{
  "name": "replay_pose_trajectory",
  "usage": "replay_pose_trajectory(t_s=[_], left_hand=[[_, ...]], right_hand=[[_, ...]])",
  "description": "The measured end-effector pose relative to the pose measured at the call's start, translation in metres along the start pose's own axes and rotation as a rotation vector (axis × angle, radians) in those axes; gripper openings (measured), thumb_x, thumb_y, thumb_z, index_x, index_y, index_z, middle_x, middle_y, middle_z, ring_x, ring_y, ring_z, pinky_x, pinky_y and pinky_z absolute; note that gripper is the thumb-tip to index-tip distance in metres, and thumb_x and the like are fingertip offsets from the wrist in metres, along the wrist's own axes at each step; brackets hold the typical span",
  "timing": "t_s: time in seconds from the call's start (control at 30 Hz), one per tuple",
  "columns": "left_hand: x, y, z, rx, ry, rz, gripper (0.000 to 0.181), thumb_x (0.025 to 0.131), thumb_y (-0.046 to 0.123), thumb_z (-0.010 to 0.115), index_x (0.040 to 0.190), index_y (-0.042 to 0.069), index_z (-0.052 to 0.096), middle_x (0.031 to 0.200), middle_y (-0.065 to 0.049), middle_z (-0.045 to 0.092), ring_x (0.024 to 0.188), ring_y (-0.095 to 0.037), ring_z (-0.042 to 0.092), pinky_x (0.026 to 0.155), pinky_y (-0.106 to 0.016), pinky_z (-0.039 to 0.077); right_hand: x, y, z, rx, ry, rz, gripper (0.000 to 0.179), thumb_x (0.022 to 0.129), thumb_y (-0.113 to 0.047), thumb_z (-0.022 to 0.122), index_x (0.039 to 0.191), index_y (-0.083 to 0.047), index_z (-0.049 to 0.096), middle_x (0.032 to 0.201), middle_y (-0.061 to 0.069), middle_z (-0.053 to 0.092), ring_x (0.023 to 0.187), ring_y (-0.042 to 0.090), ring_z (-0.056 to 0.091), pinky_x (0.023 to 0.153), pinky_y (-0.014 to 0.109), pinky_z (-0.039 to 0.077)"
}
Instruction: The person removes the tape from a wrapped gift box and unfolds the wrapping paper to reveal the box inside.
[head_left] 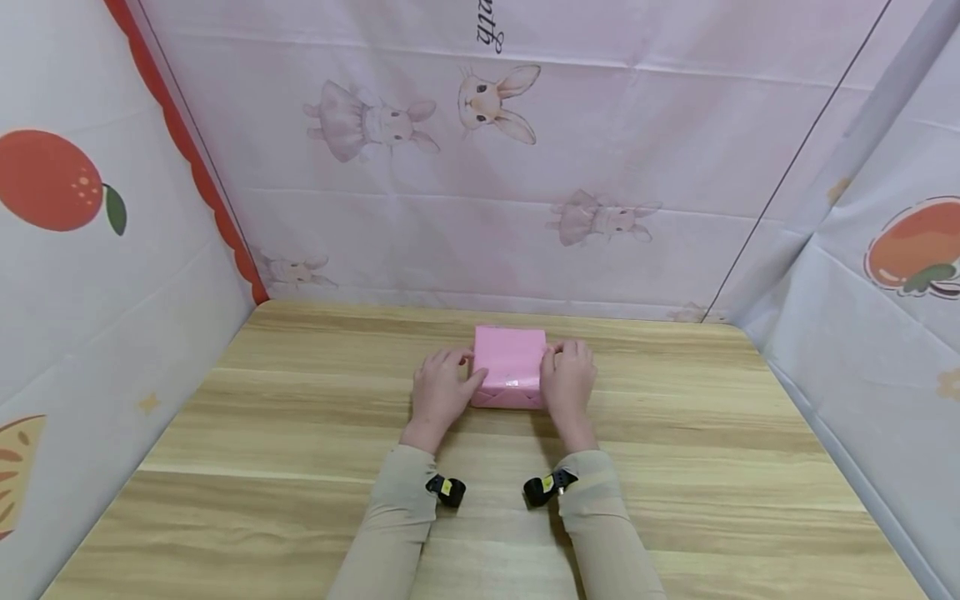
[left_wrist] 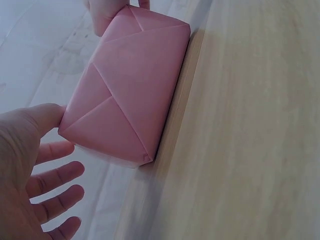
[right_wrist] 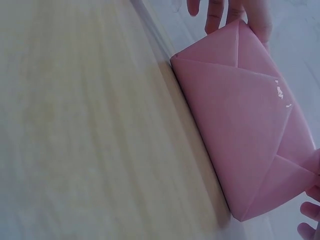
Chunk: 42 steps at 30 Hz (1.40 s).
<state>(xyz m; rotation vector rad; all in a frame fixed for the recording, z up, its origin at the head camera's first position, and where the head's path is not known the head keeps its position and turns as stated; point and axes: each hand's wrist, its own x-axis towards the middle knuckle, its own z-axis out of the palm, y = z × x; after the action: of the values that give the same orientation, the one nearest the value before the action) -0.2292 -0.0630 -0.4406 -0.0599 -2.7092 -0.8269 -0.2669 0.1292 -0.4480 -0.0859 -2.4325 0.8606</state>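
A box wrapped in pink paper (head_left: 510,358) sits on the wooden table, toward its back edge. Folded flaps show on its near side in both wrist views. At its left side is the left hand (head_left: 438,387); thumb and index finger hold the near left corner, while the other fingers (left_wrist: 57,202) spread apart beside it. The right hand (head_left: 568,379) is at the right side, with thumb and index finger together at the edge. Only some fingertips (right_wrist: 311,210) of that hand show in the right wrist view. A small shiny patch, perhaps clear tape, lies on top near the front.
The table (head_left: 300,500) has a light wood-grain top. Behind it hangs a pink cloth (head_left: 450,242) printed with rabbits. White cloths with fruit prints stand along the left (head_left: 150,325) and right sides. Black straps (head_left: 447,490) sit at both sleeve cuffs.
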Motion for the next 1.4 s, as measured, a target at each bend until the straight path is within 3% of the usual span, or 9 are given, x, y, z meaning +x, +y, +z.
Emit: replay_pose_trajectory(t_s=[0.43, 0.93, 1.4], left_hand=[[0.0003, 0.0014, -0.0027, -0.023, -0.038, -0.035, 0.044, 0.089, 0.05, 0.064, 0.12, 0.018, 0.064, 0.122, -0.006, 0.064, 0.116, -0.03, 0.057, 0.097, -0.051, 0.044], [0.0001, 0.0019, -0.0035, -0.021, -0.069, -0.061, 0.049, 0.09, 0.052, 0.062, 0.127, 0.02, 0.061, 0.131, -0.009, 0.061, 0.124, -0.034, 0.054, 0.101, -0.054, 0.042], [0.0, 0.0007, -0.0032, -0.005, -0.09, -0.061, 0.052, 0.09, 0.055, 0.059, 0.131, 0.022, 0.06, 0.134, -0.009, 0.059, 0.123, -0.035, 0.053, 0.099, -0.054, 0.043]], right_hand=[[-0.0014, 0.0034, 0.0033, 0.122, 0.042, 0.093, 0.019, 0.094, -0.013, 0.049, 0.091, 0.004, 0.057, 0.094, 0.021, 0.056, 0.094, 0.04, 0.053, 0.081, 0.054, 0.045], [-0.0024, 0.0026, 0.0025, 0.161, 0.04, 0.173, 0.022, 0.092, -0.014, 0.045, 0.088, 0.004, 0.055, 0.093, 0.022, 0.056, 0.093, 0.041, 0.053, 0.084, 0.05, 0.044], [-0.0034, 0.0004, 0.0, 0.196, -0.012, 0.256, 0.017, 0.092, -0.015, 0.046, 0.086, 0.0, 0.051, 0.095, 0.019, 0.052, 0.092, 0.035, 0.049, 0.082, 0.048, 0.044]])
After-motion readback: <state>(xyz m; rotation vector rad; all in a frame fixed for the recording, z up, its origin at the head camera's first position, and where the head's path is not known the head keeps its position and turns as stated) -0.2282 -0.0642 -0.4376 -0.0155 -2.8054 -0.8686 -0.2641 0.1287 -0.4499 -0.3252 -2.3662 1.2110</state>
